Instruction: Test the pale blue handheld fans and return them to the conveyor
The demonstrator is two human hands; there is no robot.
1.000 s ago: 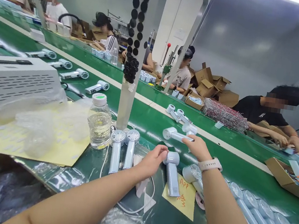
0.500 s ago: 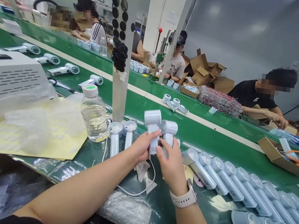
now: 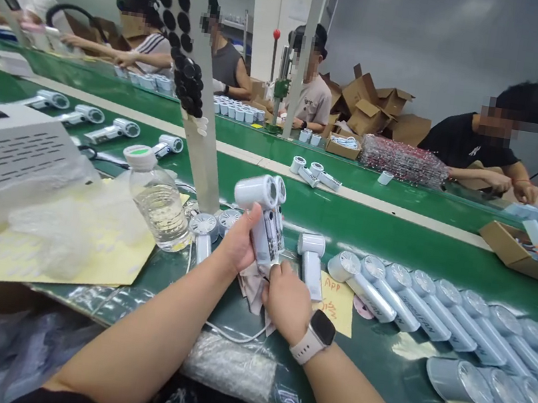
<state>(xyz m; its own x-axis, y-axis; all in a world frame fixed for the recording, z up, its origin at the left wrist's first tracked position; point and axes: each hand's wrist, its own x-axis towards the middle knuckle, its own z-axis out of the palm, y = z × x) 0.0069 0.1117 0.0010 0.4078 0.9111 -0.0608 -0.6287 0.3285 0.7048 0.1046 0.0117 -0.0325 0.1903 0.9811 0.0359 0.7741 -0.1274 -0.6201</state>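
Note:
My left hand [image 3: 239, 241] is wrapped round the handle of a pale blue handheld fan [image 3: 253, 191], its head upward. Close behind it is a second round head [image 3: 279, 189], apparently another fan in the same grasp. Dark inner parts show along the handles' open sides. My right hand [image 3: 287, 298] is closed at the foot of the handles, pinching a small white piece that looks like the end of the white cable [image 3: 240, 347]. Its fingertips are partly hidden. Just right of my hands, another fan [image 3: 311, 265] lies on the green table beside a yellow note [image 3: 339, 303].
Rows of fans [image 3: 427, 313] lie at right. A water bottle [image 3: 158, 202], more fans [image 3: 205, 225] and a slanting post [image 3: 199, 157] stand at left. A grey vented box [image 3: 8, 152] is farther left. Co-workers sit across the belt [image 3: 381, 228].
My left hand has turned the fans so their open handles show. My right hand has moved down to the handle ends, and the fan on the table at right is now uncovered.

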